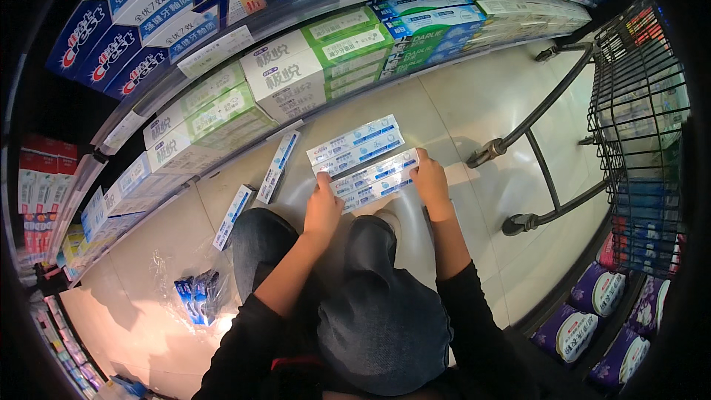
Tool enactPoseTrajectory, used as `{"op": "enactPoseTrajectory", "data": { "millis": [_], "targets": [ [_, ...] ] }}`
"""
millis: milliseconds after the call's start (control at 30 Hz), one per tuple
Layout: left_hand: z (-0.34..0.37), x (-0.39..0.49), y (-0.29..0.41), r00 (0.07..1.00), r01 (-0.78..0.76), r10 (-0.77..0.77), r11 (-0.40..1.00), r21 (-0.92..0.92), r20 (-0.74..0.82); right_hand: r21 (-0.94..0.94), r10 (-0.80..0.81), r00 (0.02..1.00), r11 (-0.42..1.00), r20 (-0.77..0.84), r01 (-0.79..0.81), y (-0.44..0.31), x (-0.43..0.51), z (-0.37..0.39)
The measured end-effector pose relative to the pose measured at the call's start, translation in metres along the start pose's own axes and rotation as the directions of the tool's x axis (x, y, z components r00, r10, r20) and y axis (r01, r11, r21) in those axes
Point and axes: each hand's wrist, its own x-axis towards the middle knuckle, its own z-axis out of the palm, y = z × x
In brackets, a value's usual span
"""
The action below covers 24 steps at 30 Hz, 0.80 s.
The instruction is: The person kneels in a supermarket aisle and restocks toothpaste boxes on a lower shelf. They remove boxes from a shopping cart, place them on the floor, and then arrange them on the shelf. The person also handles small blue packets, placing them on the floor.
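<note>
My left hand and my right hand grip opposite ends of a pair of white-and-blue toothpaste boxes, lying side by side under shiny film. Just beyond them, close to my left fingers, another pair of matching toothpaste boxes is on the tiled floor. To the left, a single narrow toothpaste box and a second one lie slanted beside my knee. Part of a pale item shows behind my right forearm, mostly hidden.
Low shelves hold stacked green-and-white toothpaste boxes, with dark blue Crest boxes above. A wire shopping cart on casters stands right, near purple packages. A clear plastic bag with blue packets lies at left on the floor.
</note>
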Motion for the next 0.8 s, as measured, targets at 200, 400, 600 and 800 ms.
{"op": "enactPoseTrajectory", "data": {
  "millis": [200,400,600,800],
  "targets": [
    [-0.002,0.007,0.004,0.999,-0.044,0.043,0.994,0.101,0.020,0.086,-0.094,0.970,0.990,-0.223,0.116,-0.021,-0.009,0.011],
    [-0.005,-0.005,-0.003,1.000,0.007,-0.007,1.000,0.011,0.002,-0.016,-0.476,0.847,0.873,-0.236,0.487,-0.080,-0.043,0.036],
    [-0.027,-0.027,0.030,0.966,-0.205,0.211,0.977,0.058,-0.146,0.198,-0.609,0.743,0.720,-0.280,0.665,-0.100,-0.050,0.035],
    [-0.050,-0.039,0.087,0.965,-0.234,0.211,0.960,-0.152,-0.155,0.442,-0.580,0.775,0.643,-0.252,0.625,-0.107,-0.052,-0.007]
  ]
}}
